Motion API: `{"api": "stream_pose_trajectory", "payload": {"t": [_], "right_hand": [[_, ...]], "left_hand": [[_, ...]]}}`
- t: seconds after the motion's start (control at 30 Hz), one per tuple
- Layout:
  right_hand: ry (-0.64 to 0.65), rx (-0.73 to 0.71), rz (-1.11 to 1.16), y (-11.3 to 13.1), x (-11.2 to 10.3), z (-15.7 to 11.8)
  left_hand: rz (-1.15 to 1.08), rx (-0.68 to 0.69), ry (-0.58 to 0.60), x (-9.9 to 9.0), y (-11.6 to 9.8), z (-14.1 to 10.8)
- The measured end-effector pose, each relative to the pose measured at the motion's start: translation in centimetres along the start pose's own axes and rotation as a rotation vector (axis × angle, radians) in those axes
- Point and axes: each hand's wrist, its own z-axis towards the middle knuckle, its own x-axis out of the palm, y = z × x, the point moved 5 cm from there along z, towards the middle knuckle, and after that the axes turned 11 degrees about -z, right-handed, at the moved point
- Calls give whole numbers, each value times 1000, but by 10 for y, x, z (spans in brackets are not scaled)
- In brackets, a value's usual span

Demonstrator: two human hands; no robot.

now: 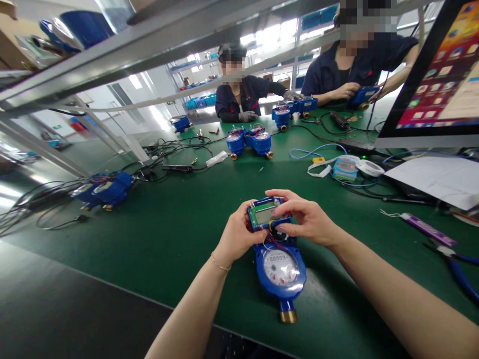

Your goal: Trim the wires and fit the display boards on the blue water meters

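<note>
A blue water meter (281,269) with a round white dial and a brass end lies on the green table in front of me. At its far end, a blue housing holds a green circuit board (258,218) with a grey display, and thin coloured wires run below it. My left hand (239,229) grips the housing's left side, thumb at the near edge. Curled round the right side is my right hand (307,217), its fingers over the board's right part and its thumb near the lower edge. Its fingertips partly hide the display.
More blue water meters (260,142) stand farther back, others (112,189) at left among black cables. At right are a monitor (441,75), paper (437,179), a small clear-topped module (345,168), a purple-labelled strip (430,229) and blue-handled pliers (462,274). Two people work opposite.
</note>
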Motion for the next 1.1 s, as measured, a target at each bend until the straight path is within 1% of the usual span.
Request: {"api": "stream_pose_trajectory", "payload": {"t": [0.07,0.17,0.27,0.37,0.43,0.5,0.57,0.67,0.8,0.87,0.93,1.03,1.1], "right_hand": [[9,-52,-88,4,1,0],[33,-77,-160,7,3,0],[81,-82,-223,8,5,1],[114,-87,-268,10,4,2],[119,-93,-273,12,3,4],[115,-92,-259,13,3,5],[107,-76,-232,12,3,7],[88,-27,-180,9,4,8],[-8,94,-49,4,4,9],[-30,146,-28,3,4,11],[6,160,-72,6,5,14],[70,124,-169,11,8,17],[78,150,-188,7,9,15]], "left_hand": [[-25,-17,-1,-1,1,0],[-50,-26,2,-2,2,0],[-110,-25,50,-1,0,1],[-185,-55,93,1,-1,1],[-163,-47,69,1,-2,2],[-95,-13,28,0,-2,3],[-38,21,-5,-2,-1,3],[-16,42,-34,-4,1,3],[11,77,-59,-3,0,2],[22,84,-70,-3,-1,3],[10,83,-74,-2,-2,3],[-37,91,-89,-3,-1,4],[-72,93,-102,-4,0,4]]}}
